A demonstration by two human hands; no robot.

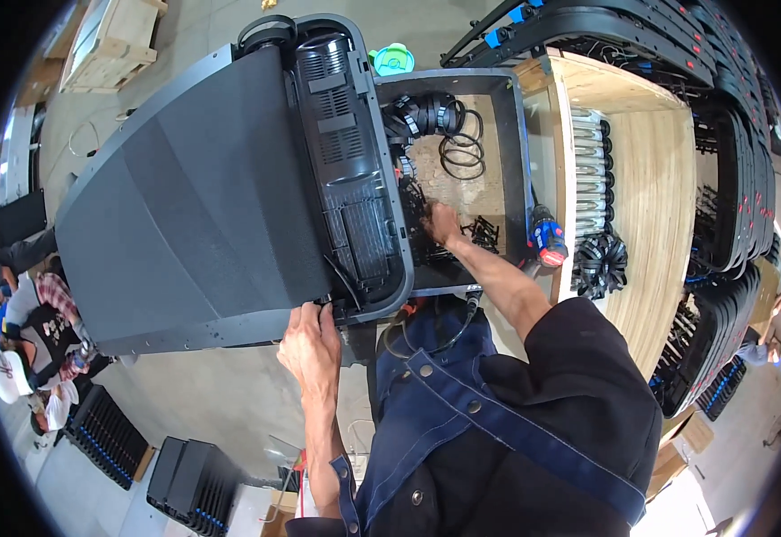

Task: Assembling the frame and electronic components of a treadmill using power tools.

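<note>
A large dark treadmill with a black belt lies across the left and middle. Along its right end runs a black plastic motor compartment with slotted vents. My left hand is at the near edge, its bent fingers closed over the frame by the end of the belt. To the right stands a shallow open parts box. My right hand reaches down into it among small black parts, fingers curled and their tips hidden. Black cable coils lie farther back in the box.
A blue and black power tool stands between the box and a wooden crate. Metal cylinders line the crate's left side. Black frames are stacked at the far right. Other people are at far left.
</note>
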